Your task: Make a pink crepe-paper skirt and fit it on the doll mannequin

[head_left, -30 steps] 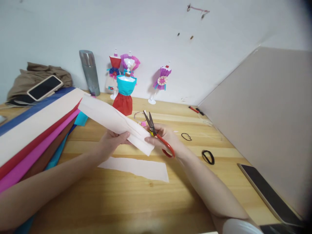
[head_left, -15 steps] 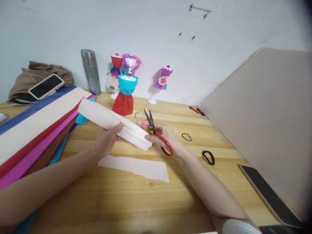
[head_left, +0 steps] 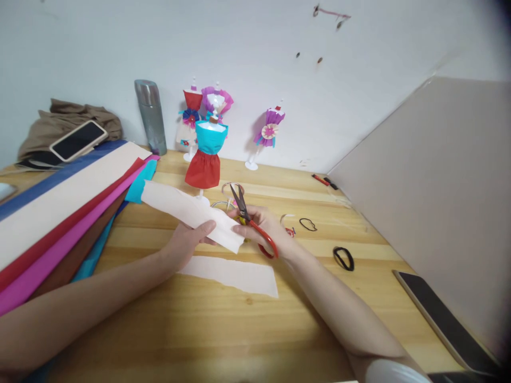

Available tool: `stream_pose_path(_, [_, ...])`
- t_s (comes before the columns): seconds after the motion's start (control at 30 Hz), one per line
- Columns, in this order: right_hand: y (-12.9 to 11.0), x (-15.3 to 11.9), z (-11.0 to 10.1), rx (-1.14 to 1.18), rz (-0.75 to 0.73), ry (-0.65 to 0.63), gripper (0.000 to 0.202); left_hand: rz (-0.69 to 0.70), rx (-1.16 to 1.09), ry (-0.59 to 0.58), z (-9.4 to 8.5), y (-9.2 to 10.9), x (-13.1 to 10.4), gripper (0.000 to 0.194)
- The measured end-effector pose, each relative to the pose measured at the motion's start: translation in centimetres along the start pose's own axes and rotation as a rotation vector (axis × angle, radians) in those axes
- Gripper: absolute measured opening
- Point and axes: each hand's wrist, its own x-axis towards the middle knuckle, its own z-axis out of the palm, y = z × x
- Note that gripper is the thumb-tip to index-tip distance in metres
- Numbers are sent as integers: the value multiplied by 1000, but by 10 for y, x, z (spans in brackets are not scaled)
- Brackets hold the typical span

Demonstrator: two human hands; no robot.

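Note:
A folded, pale paper strip slants through the air above the table. My left hand is closed on it near the middle, thumb on top. My right hand pinches the strip's right end and also holds red-handled scissors. The scissors' dark blades are slightly apart and point up and away, clear of the paper. Below the hands, a second pale paper piece with an uneven edge lies flat on the table.
Long coloured paper sheets fan out at the left. Small dress forms stand behind, the nearest in a turquoise top and red skirt. A steel flask, a phone, black hair ties and a dark tablet-like slab lie around.
My left hand has slid right along the strip, closer to my right hand. The strip's far left end has dropped and moved right. The scissors have shifted slightly left and down.

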Motion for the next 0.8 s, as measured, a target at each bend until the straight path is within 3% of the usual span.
stream_pose_path(0.07, [-2, 0, 5, -7, 19, 5, 31, 1, -28, -22, 0, 1, 0, 42])
stream_pose_path(0.27, [-2, 0, 5, -16, -12, 68, 31, -51, -109, 78, 7, 9, 0, 58])
stream_pose_path(0.5, [1, 3, -2, -3, -24, 103, 30, -172, -146, 116, 4, 15, 4, 25])
stream_pose_path(0.67, [-1, 2, 0, -97, -14, 128, 29, -234, -309, 18, 4, 22, 6, 18])
stream_pose_path(0.8, [-4, 1, 1, -155, -18, 133, 29, -299, -353, 149, 8, 24, 5, 10])
